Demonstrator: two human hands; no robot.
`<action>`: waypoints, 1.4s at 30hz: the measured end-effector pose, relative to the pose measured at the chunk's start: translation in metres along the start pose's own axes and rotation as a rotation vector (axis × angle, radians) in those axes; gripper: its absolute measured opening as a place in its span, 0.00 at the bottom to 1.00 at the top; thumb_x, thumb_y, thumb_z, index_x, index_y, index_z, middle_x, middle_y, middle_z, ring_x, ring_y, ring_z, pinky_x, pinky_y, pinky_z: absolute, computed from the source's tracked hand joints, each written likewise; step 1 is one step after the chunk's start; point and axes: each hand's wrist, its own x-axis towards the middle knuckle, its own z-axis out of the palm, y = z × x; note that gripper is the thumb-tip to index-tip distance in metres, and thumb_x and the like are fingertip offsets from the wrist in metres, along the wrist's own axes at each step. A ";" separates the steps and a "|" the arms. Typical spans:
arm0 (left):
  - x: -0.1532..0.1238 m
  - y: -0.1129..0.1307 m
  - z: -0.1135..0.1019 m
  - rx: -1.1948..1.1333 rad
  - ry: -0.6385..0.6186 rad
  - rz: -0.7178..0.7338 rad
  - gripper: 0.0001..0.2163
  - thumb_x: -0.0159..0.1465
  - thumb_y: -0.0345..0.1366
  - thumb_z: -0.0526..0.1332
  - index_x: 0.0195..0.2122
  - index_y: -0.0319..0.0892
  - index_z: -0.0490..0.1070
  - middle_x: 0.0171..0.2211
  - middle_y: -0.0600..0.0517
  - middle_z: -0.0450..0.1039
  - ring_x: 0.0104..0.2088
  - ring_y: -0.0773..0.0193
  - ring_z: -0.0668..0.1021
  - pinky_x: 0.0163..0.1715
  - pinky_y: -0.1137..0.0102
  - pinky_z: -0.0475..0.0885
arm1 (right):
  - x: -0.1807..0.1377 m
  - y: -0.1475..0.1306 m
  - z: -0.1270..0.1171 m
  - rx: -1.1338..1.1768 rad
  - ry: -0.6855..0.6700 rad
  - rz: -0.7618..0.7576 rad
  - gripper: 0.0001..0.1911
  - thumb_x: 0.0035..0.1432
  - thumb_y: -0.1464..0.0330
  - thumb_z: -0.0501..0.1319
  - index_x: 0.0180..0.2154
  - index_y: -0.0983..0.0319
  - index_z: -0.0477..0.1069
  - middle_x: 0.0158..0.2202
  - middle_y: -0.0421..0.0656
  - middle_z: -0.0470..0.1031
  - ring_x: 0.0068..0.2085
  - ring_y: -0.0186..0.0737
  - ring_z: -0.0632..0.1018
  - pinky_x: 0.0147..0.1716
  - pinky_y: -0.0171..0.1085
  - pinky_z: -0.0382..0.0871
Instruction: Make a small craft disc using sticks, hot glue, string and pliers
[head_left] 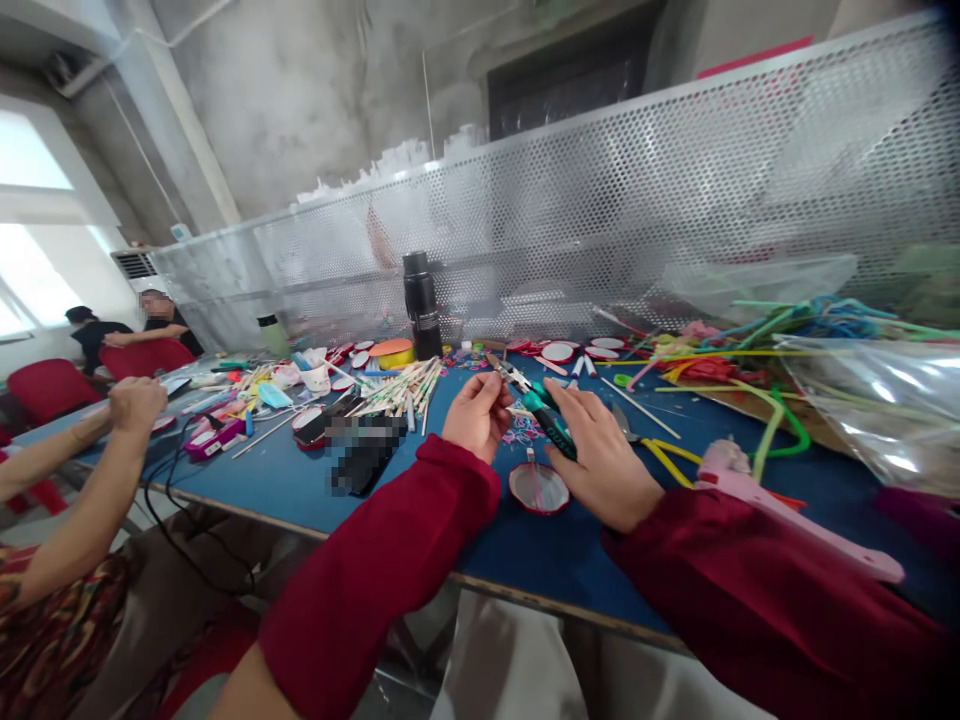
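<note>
My left hand (477, 412) is raised over the blue table (420, 520) with its fingers pinched together on something small that I cannot make out. My right hand (600, 455) grips a pair of pliers (534, 398) with green-black handles, whose jaws point toward the left fingertips. A round red-rimmed lid (538, 488) lies on the table just below and between both hands. Both arms wear dark red sleeves.
A pink glue gun (780, 510) lies under my right forearm. Coloured pipe cleaners (757, 350) and plastic bags (877, 400) fill the right. A black bottle (421, 305), sticks (397, 390) and lids sit behind. Another person's hands (135, 400) work at the left; a perforated metal screen (600, 200) backs the table.
</note>
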 end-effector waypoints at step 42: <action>0.008 -0.013 -0.005 0.040 -0.006 -0.002 0.22 0.58 0.44 0.79 0.31 0.41 0.66 0.24 0.59 0.66 0.24 0.74 0.69 0.25 0.79 0.62 | 0.003 -0.019 -0.009 0.076 -0.122 0.173 0.26 0.54 0.71 0.61 0.56 0.62 0.68 0.48 0.53 0.82 0.48 0.54 0.84 0.43 0.42 0.74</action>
